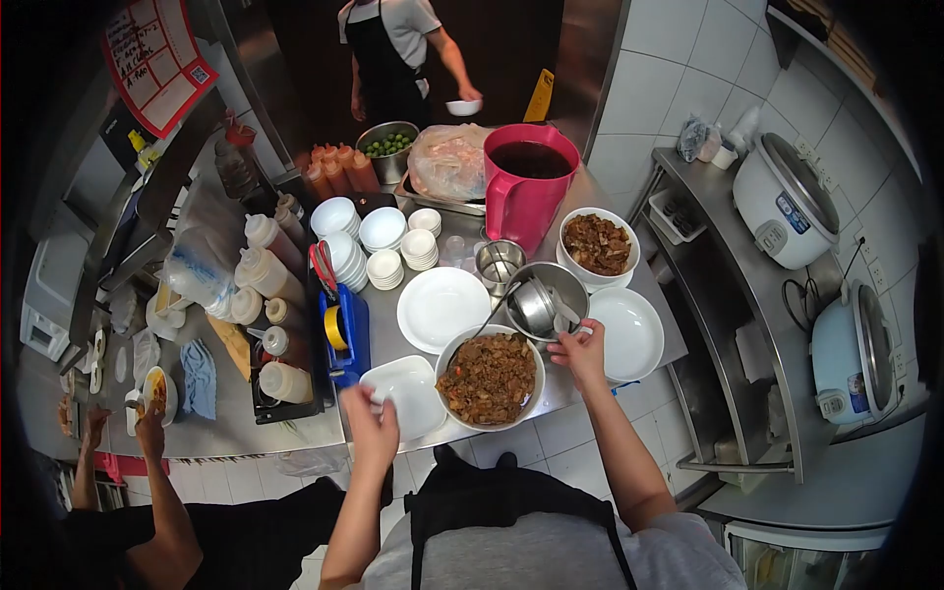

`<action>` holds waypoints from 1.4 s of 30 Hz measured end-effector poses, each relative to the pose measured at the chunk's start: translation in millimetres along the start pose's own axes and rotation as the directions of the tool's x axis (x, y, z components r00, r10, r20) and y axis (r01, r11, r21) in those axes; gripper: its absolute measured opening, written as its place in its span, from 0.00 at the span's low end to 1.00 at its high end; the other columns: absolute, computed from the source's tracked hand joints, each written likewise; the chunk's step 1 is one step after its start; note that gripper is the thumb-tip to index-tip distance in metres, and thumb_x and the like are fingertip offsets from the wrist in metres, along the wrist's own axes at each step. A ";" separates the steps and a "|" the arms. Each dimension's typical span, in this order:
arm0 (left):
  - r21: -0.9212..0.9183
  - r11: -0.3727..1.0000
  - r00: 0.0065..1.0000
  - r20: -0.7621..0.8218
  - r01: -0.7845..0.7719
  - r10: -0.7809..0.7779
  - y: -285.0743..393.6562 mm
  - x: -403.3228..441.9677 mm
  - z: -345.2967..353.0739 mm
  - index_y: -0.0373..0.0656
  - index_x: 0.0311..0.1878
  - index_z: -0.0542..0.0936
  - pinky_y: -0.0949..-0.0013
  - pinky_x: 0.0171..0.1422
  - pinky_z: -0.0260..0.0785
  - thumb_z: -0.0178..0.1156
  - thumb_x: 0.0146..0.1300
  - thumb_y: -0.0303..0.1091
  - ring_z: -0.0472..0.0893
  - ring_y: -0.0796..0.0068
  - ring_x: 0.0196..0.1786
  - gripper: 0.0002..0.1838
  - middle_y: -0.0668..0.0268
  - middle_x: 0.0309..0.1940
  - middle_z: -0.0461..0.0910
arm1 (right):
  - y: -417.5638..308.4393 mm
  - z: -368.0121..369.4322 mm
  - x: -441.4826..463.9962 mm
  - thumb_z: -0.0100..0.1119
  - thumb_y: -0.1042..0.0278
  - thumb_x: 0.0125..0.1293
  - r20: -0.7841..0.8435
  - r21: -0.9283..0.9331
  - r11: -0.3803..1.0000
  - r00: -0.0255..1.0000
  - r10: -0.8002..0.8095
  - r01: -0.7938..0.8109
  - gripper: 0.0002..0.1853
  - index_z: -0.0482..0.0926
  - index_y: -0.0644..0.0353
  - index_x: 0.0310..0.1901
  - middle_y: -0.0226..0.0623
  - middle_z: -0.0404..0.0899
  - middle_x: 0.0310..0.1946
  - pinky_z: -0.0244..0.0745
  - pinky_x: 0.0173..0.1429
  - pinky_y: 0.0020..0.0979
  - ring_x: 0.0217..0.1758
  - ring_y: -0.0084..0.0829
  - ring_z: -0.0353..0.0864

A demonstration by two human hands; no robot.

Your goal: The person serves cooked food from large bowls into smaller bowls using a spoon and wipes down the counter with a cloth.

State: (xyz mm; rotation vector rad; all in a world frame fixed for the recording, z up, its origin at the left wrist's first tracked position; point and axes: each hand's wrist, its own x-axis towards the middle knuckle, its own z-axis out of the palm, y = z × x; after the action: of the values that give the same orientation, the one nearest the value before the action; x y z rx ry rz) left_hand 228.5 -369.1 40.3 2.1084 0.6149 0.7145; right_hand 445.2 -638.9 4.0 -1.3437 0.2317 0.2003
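Note:
My left hand (372,433), somewhat blurred, is at the left rim of a white square dish (411,398); its fingers are half curled, with the thumb apart. My right hand (582,356) pinches a pale, shiny spoon (563,319) whose end is inside a metal pot (572,285). Other metal utensils in that pot are hard to make out. Between my hands stands a white bowl of chopped brown meat (490,382), a thin dark handle leaning over its rim. A flat white plate (629,334) lies right of my right hand, and a round white plate (442,310) lies behind the bowl.
Behind are a pink pitcher (531,187) of dark liquid, a second meat bowl (598,246), stacked small bowls (383,231) and a blue tape dispenser (344,334). Sauce bottles (265,270) line the left. A co-worker's hands (149,428) handle food there; another person (393,59) stands beyond the counter.

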 end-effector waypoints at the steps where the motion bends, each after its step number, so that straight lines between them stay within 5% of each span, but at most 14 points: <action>1: 0.006 0.996 0.996 0.041 -0.084 0.083 11.3 22.8 7.6 0.34 0.46 0.66 0.65 0.44 0.68 0.57 0.55 0.19 0.71 0.60 0.41 0.16 0.55 0.42 0.65 | 4.5 2.2 5.3 0.54 0.81 0.61 -0.057 -0.009 1.000 0.998 -0.008 0.008 0.25 0.53 0.63 0.55 0.39 0.71 0.30 0.80 0.25 0.29 0.25 0.34 0.82; 5: -0.196 0.980 0.976 0.201 -0.043 0.083 22.3 114.6 92.3 0.36 0.52 0.68 0.67 0.41 0.73 0.55 0.55 0.19 0.74 0.57 0.46 0.20 0.50 0.49 0.66 | 8.0 4.2 29.6 0.53 0.82 0.56 -0.134 0.081 0.995 0.988 0.073 -0.062 0.24 0.56 0.63 0.53 0.37 0.70 0.28 0.78 0.20 0.30 0.20 0.35 0.81; 10: -0.145 0.989 0.904 0.426 0.039 0.027 -21.3 199.3 238.4 0.32 0.61 0.64 0.54 0.60 0.67 0.54 0.58 0.25 0.71 0.42 0.56 0.26 0.39 0.55 0.66 | -12.5 12.2 44.5 0.53 0.83 0.52 -0.205 0.118 0.993 0.979 -0.007 0.032 0.15 0.63 0.60 0.40 0.32 0.68 0.23 0.75 0.14 0.29 0.12 0.28 0.73; 14: -0.076 0.899 0.725 0.622 0.432 -0.296 27.8 214.2 236.4 0.30 0.64 0.60 0.58 0.32 0.81 0.49 0.61 0.24 0.84 0.49 0.33 0.26 0.40 0.51 0.73 | -32.4 17.0 43.1 0.51 0.85 0.50 -0.234 0.155 0.984 0.971 -0.046 0.084 0.13 0.64 0.59 0.36 0.27 0.65 0.19 0.74 0.13 0.28 0.10 0.23 0.67; 18: -0.192 0.840 0.635 0.742 0.507 -0.214 0.9 225.8 253.0 0.37 0.67 0.60 0.61 0.20 0.79 0.47 0.61 0.20 0.84 0.51 0.26 0.28 0.41 0.43 0.78 | -66.1 12.4 35.7 0.50 0.87 0.48 -0.310 0.118 0.974 0.939 -0.148 0.193 0.14 0.65 0.58 0.34 0.24 0.64 0.19 0.74 0.13 0.26 0.12 0.19 0.66; 24: -0.125 0.986 0.925 0.376 0.108 -0.054 -11.6 250.6 204.7 0.32 0.50 0.76 0.63 0.34 0.74 0.53 0.53 0.25 0.82 0.58 0.30 0.19 0.50 0.32 0.82 | -116.2 -39.0 -0.2 0.50 0.83 0.55 -0.327 0.079 0.940 0.900 -0.290 0.331 0.07 0.68 0.58 0.33 0.28 0.71 0.19 0.75 0.14 0.24 0.15 0.18 0.71; 25: -0.032 0.981 0.945 0.263 -0.193 0.194 -50.8 263.4 209.7 0.31 0.50 0.75 0.63 0.31 0.73 0.53 0.52 0.25 0.81 0.62 0.27 0.20 0.52 0.31 0.81 | -119.1 -53.6 -6.9 0.50 0.81 0.57 -0.332 0.080 0.936 0.894 -0.300 0.344 0.06 0.69 0.58 0.33 0.29 0.73 0.19 0.75 0.14 0.24 0.15 0.19 0.72; 26: -0.032 0.997 0.890 0.454 0.072 -0.050 -16.1 267.0 169.4 0.30 0.56 0.73 0.56 0.45 0.75 0.50 0.47 0.19 0.82 0.48 0.42 0.27 0.42 0.39 0.80 | -126.3 -59.3 -17.5 0.50 0.79 0.59 -0.332 0.101 0.928 0.892 -0.308 0.359 0.04 0.70 0.59 0.33 0.28 0.72 0.17 0.74 0.14 0.23 0.14 0.18 0.72; 29: 0.136 0.980 0.927 0.363 -0.148 0.090 14.7 263.8 94.6 0.27 0.52 0.75 0.57 0.50 0.72 0.53 0.50 0.26 0.82 0.47 0.44 0.24 0.40 0.39 0.80 | -135.4 -76.7 -39.4 0.51 0.80 0.58 -0.381 0.056 0.940 0.877 -0.291 0.337 0.04 0.71 0.59 0.33 0.29 0.72 0.16 0.73 0.14 0.23 0.14 0.19 0.71; 32: -0.077 0.991 0.791 0.597 -0.109 0.133 52.7 271.8 48.2 0.26 0.54 0.73 0.66 0.53 0.69 0.50 0.54 0.22 0.80 0.63 0.47 0.22 0.51 0.42 0.80 | -128.4 -100.1 -42.7 0.51 0.81 0.58 -0.339 0.112 0.945 0.905 -0.255 0.308 0.06 0.71 0.57 0.33 0.28 0.73 0.16 0.67 0.13 0.23 0.13 0.18 0.71; 34: -0.247 0.945 0.760 0.650 0.216 -0.004 126.0 248.8 32.3 0.27 0.57 0.69 0.69 0.30 0.79 0.46 0.57 0.19 0.81 0.68 0.37 0.22 0.56 0.41 0.78 | -127.7 -109.7 -42.6 0.52 0.81 0.57 -0.296 0.127 0.957 0.931 -0.213 0.260 0.06 0.71 0.56 0.34 0.28 0.74 0.16 0.65 0.13 0.22 0.14 0.18 0.71; 39: -0.327 0.890 0.510 0.732 -0.318 0.451 237.6 228.2 89.1 0.32 0.53 0.72 0.74 0.23 0.76 0.46 0.55 0.18 0.79 0.77 0.29 0.20 0.60 0.38 0.77 | -131.5 -134.1 -24.3 0.57 0.81 0.52 -0.158 0.125 0.962 0.962 -0.224 0.244 0.11 0.73 0.56 0.38 0.25 0.76 0.21 0.62 0.18 0.17 0.19 0.15 0.73; 40: -0.351 0.932 0.503 0.791 -0.093 0.349 300.5 192.3 104.2 0.32 0.52 0.72 0.76 0.23 0.73 0.47 0.54 0.18 0.79 0.78 0.28 0.19 0.61 0.37 0.78 | -139.9 -138.3 -21.9 0.57 0.82 0.51 -0.115 0.114 0.967 0.970 -0.216 0.229 0.12 0.73 0.57 0.37 0.25 0.75 0.21 0.63 0.18 0.18 0.19 0.15 0.72; 42: -0.349 0.928 0.401 0.838 -0.129 0.370 346.6 162.3 162.7 0.31 0.50 0.72 0.75 0.23 0.72 0.47 0.55 0.19 0.80 0.77 0.29 0.18 0.59 0.33 0.78 | -157.0 -153.0 -16.9 0.56 0.82 0.49 -0.053 0.078 0.974 0.977 -0.207 0.211 0.12 0.72 0.58 0.37 0.25 0.73 0.20 0.65 0.17 0.19 0.18 0.15 0.71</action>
State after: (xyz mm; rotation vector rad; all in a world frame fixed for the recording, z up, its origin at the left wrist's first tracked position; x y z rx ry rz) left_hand 516.2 -545.7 283.2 1.9963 -0.4060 -0.2790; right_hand 464.5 -822.1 124.0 -1.2805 0.1333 -0.0165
